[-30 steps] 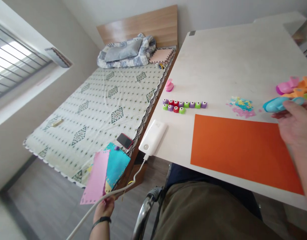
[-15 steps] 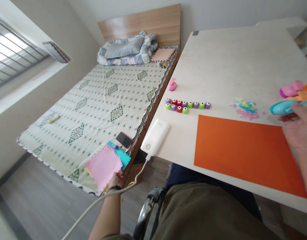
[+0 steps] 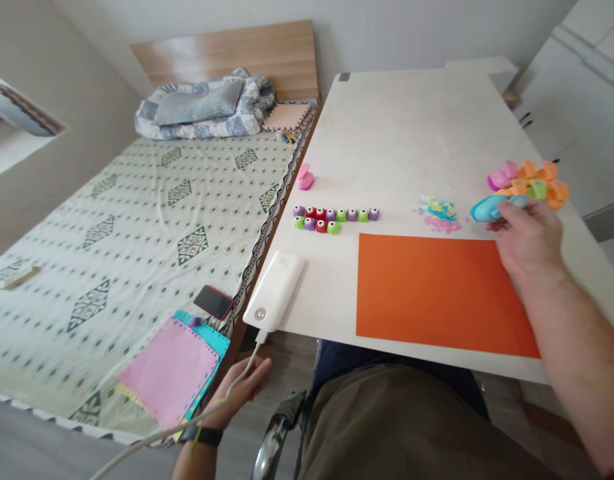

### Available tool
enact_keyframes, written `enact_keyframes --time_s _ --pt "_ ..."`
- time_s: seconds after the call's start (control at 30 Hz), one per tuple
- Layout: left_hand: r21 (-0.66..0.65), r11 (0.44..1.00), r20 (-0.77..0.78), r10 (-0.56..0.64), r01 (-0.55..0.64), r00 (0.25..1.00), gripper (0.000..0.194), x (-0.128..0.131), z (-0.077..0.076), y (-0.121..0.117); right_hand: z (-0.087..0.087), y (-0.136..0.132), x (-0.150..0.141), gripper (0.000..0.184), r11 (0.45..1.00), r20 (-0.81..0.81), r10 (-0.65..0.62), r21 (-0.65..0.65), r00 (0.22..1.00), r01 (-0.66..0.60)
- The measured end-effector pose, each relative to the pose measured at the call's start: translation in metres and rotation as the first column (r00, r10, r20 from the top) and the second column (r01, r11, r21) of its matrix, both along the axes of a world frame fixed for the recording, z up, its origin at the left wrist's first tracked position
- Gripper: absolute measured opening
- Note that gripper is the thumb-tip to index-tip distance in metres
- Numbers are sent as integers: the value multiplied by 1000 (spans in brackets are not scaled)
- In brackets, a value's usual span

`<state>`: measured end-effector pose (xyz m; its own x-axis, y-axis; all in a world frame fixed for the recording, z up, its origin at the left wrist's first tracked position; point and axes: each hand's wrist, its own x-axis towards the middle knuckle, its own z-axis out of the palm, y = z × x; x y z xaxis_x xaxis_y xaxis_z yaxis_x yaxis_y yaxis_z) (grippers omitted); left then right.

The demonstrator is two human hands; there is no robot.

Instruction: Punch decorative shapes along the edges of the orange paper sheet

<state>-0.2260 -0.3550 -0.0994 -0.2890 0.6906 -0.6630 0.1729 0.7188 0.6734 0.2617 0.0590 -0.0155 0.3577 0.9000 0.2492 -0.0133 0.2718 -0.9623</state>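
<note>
My right hand (image 3: 531, 237) is closed around a light blue craft punch (image 3: 487, 209), held over the table beyond the far right corner of an orange sheet of paper (image 3: 437, 293). Small blue, yellow and pink paper cut-outs (image 3: 439, 213) lie just left of the punch. My left hand (image 3: 243, 383) is empty with its fingers stretched out, low between the bed and the table, behind a white cable (image 3: 239, 379). Left of it, a pink sheet (image 3: 171, 370) with punched edges rests on a teal sheet (image 3: 217, 341) at the bed's edge.
Small coloured punches (image 3: 331, 215) stand in two rows, with a pink punch (image 3: 305, 177) behind them. Orange and pink punches (image 3: 537, 179) cluster at the right. A white power bank (image 3: 275, 290) lies at the table's left edge. A phone (image 3: 213, 302) lies on the bed (image 3: 137, 267).
My left hand has laid the pink sheet on the bed, let go and moved right toward the table. The view has turned right. My right hand still holds the blue punch.
</note>
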Motion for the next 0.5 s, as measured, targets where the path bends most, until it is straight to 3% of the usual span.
enact_keyframes --time_s 0.07,0.13,0.23,0.27,0.3,0.37,0.43,0.5 --pt "57 967 34 -252 250 967 50 32 35 17 2 -1 0 24 996 -59 89 -17 994 -90" --pt "174 882 -1 -445 438 896 41 69 66 36 5 -3 0 26 995 -71 97 -24 993 -99" --pt "402 740 -233 -488 540 841 26 123 102 68 9 -4 0 28 995 -87 93 -21 992 -95" --pt "495 661 -308 -473 563 826 19 139 110 79 9 -5 -1 29 996 -92 90 -17 992 -92" --pt "566 586 -397 -422 579 815 11 153 115 91 10 -5 -1 29 996 -95 88 -10 992 -89" --pt "610 456 -568 -318 648 759 20 173 120 114 10 -5 -1 30 996 -97 87 2 991 -88" --pt "519 411 -713 -276 749 645 42 183 119 135 10 -5 0 30 996 -99 89 5 991 -89" --pt "404 353 -792 -327 844 516 61 186 115 149 10 -6 1 29 996 -108 90 3 990 -90"
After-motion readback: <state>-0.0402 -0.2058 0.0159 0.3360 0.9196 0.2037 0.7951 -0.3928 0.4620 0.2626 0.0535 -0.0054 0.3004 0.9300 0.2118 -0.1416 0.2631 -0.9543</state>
